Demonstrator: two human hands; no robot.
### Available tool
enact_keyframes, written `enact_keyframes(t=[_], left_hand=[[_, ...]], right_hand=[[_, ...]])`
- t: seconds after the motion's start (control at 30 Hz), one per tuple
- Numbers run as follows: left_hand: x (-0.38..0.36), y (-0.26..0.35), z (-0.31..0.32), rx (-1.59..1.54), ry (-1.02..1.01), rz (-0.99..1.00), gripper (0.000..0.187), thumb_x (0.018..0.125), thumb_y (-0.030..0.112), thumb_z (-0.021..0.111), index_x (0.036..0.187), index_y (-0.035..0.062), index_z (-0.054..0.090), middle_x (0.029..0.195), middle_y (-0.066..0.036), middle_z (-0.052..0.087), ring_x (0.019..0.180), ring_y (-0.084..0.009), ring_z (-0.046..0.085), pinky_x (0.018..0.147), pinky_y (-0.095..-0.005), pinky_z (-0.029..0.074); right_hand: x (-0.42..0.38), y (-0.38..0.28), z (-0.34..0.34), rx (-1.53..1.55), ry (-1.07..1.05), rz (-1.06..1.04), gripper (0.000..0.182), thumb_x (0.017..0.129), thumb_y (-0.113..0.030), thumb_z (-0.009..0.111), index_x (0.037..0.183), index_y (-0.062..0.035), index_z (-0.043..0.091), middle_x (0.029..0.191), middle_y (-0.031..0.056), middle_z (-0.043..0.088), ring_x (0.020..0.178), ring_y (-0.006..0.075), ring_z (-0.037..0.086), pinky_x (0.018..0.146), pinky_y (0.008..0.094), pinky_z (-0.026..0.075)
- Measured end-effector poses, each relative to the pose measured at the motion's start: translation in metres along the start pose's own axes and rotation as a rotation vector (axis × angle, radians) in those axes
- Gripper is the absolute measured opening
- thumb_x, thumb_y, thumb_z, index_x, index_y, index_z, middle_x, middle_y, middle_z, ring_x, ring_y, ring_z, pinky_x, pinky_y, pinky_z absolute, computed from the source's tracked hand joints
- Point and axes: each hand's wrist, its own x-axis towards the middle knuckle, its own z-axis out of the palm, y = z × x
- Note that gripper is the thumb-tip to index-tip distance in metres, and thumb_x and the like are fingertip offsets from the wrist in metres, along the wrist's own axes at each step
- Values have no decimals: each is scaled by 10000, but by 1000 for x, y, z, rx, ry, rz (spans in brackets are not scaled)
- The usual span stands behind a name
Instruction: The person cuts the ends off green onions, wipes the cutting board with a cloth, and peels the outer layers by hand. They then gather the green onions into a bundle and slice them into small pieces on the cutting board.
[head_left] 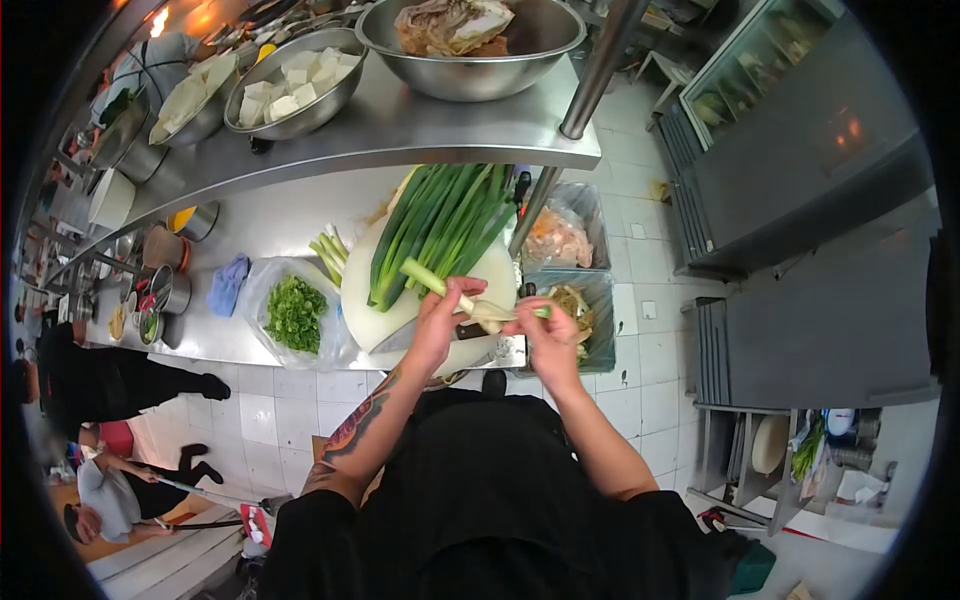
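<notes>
Above the round white cutting board [362,315], my left hand [443,315] is closed round a pale scallion stalk [428,277], whose cut green end points up and left. My right hand [545,328] pinches the stalk's other end, where a loose outer layer and a bit of green show. Long green scallions [440,215] lie in a bunch on the board beyond my hands. A knife with a dark handle [468,331] rests on the board beneath my hands, partly hidden by them. Left of the board, short white stalks [330,252] lie on the steel counter.
A bag of chopped greens [295,313] and a blue cloth [228,284] are at left. Bins of meat [560,238] and scraps [598,322] stand right of the board. A steel shelf [420,135] with bowls overhangs the counter. Other people are at the far left.
</notes>
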Motion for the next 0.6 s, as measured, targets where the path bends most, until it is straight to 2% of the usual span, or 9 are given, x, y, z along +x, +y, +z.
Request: enact_keyframes(t=[0.03,0.1,0.17,0.27,0.33,0.43,0.5,0.53,0.6], left_hand=[[0,2,2,2,8,0,534,1165,493,387,1272,31,630,1303,-179,692,1306,-272,634,1040,-452,543],[-2,5,8,-236,-59,-18,523,1163,496,383,1209,36,627,1280,-187,700,1253,-286,664,1011,-455,569],[-3,-1,26,-278,-53,-39,509,1156,511,398,1163,47,607,1289,-176,709,1227,-276,674,1000,-449,583],[1,11,50,-306,55,-34,502,1159,503,375,1150,50,592,1244,-196,717,1256,-295,669,1034,-461,580],[19,21,34,-357,111,24,497,1164,493,365,1150,51,592,1250,-195,716,1263,-298,667,1047,-461,574],[36,50,8,-354,128,76,489,1173,472,344,1147,50,591,1257,-188,707,1265,-302,665,1065,-462,563],[37,48,9,-303,93,45,486,1178,459,335,1145,48,591,1258,-182,700,1260,-301,664,1070,-463,558],[41,38,15,-262,-26,37,483,1179,450,338,1151,42,595,1251,-174,689,1251,-297,663,1067,-464,558],[45,28,42,-131,-201,39,493,1157,488,377,1162,47,598,1232,-146,645,1246,-295,649,1087,-492,545]], right_hand=[[0,2,-15,-41,76,-68,160,1089,-146,656,1102,9,691,957,71,736,804,164,755,785,322,635],[3,4,-43,34,132,-47,153,1091,-140,650,1094,8,688,960,71,726,791,168,750,781,327,634],[5,6,-60,106,191,-27,147,1093,-134,644,1086,7,685,963,70,716,778,172,745,776,332,634],[10,-6,-76,242,305,-90,143,1088,-132,648,1075,7,680,975,77,688,717,170,703,747,360,649],[29,12,-133,363,442,-214,132,1076,-128,663,1069,3,683,1000,79,686,726,169,702,758,372,657],[45,5,-229,197,575,-282,103,1060,-100,671,1104,-7,681,1026,76,680,768,174,708,771,372,659],[50,5,-267,-329,434,-50,190,1027,-87,702,1178,22,665,1075,95,690,851,198,721,790,371,645],[56,16,-281,-911,284,-109,374,984,-106,753,1313,29,637,1150,123,709,942,217,726,828,369,623],[54,31,-264,-1317,235,-523,518,951,-139,798,1413,4,611,1213,143,716,993,228,726,870,360,598]])
